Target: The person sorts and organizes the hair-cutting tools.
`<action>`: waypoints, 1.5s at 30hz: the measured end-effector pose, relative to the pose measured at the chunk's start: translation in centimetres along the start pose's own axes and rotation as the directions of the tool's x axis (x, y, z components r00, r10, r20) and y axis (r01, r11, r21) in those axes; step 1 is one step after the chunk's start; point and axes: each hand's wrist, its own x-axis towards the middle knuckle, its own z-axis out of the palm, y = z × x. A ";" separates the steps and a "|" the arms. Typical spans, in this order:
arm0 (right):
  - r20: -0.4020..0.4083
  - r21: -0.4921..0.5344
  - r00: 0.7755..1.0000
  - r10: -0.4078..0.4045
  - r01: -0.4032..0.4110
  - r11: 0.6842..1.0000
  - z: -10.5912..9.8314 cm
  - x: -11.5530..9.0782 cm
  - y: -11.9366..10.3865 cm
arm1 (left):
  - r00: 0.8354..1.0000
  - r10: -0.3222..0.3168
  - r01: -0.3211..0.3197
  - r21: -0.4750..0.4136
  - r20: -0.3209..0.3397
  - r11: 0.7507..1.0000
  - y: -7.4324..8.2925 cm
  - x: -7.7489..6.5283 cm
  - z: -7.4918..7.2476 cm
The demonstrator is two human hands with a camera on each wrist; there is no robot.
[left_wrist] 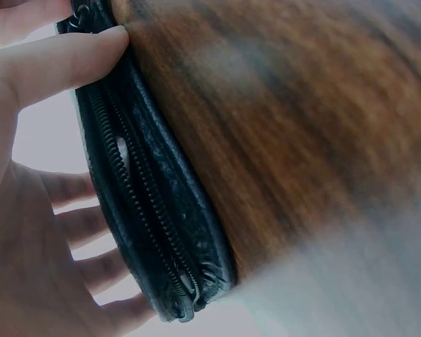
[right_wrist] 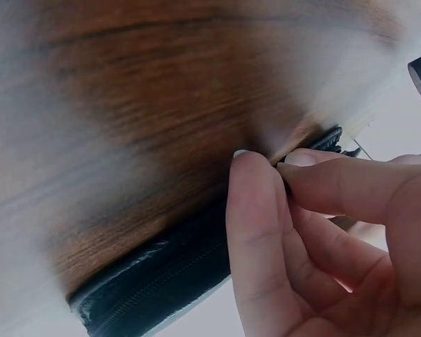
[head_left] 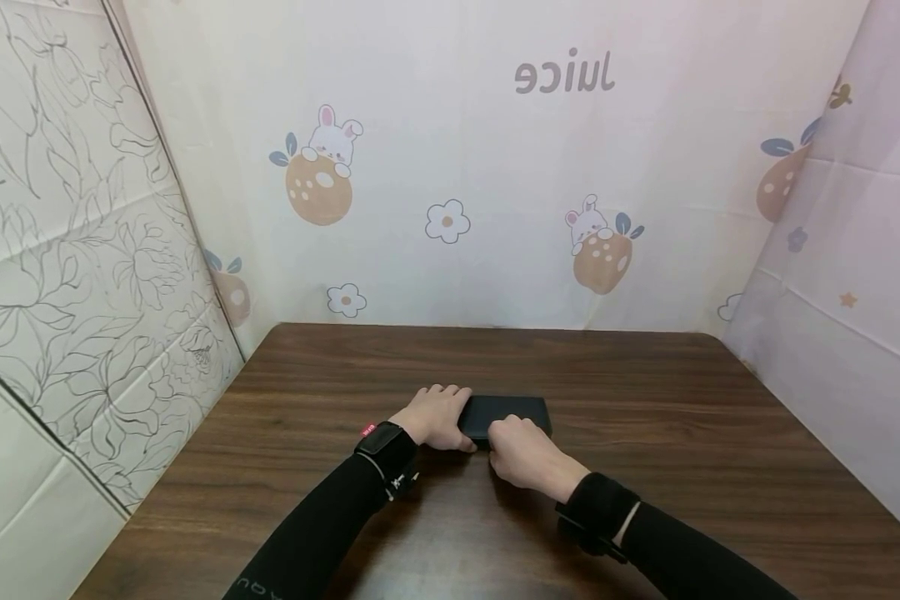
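A black zippered wallet stands on the brown wooden table, its zipper side toward me. My left hand grips its left end, thumb on the zipper edge and the other fingers behind. Between the rows of zipper teeth, a narrow gap shows at that end, with something pale inside. My right hand pinches the zipper pull at the near edge, close to the left thumb. In the right wrist view the fingertips mostly hide the pull. Beyond them runs the wallet's other end.
Wood-grained table surface surrounds the wallet. Behind it hangs a pale curtain with rabbit and fruit prints. A floral panel borders the left side, and more printed curtain the right. Both wrists carry black straps.
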 end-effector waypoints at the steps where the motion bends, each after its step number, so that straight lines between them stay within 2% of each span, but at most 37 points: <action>1: -0.001 -0.004 1.000 -0.001 0.001 1.000 0.0 0.0 0.0 | 1.000 0.000 0.000 -0.001 -0.001 1.000 0.0 0.0 0.0; 8: -0.003 -0.014 1.000 0.010 -0.010 1.000 0.1 0.3 -0.2 | 1.000 -0.003 0.003 -0.004 -0.007 1.000 0.1 -0.1 0.0; 26: 0.017 0.048 0.999 0.048 -0.049 0.998 -0.3 -0.7 0.8 | 1.000 -0.003 0.003 -0.003 0.002 1.000 0.3 0.1 -0.1; 37: 0.016 0.048 1.000 0.013 -0.014 0.999 -0.5 -0.8 0.8 | 1.000 0.016 -0.016 -0.001 -0.012 1.000 0.2 -0.3 0.2; 41: 0.017 0.049 1.000 -0.005 0.004 0.999 -0.4 -0.8 0.8 | 0.999 0.034 -0.034 0.023 -0.019 0.999 0.5 -0.5 0.3; 45: 0.016 0.048 1.000 -0.017 0.016 0.999 -0.3 -0.6 0.8 | 0.997 0.052 -0.049 0.069 -0.053 0.996 0.9 -0.7 0.3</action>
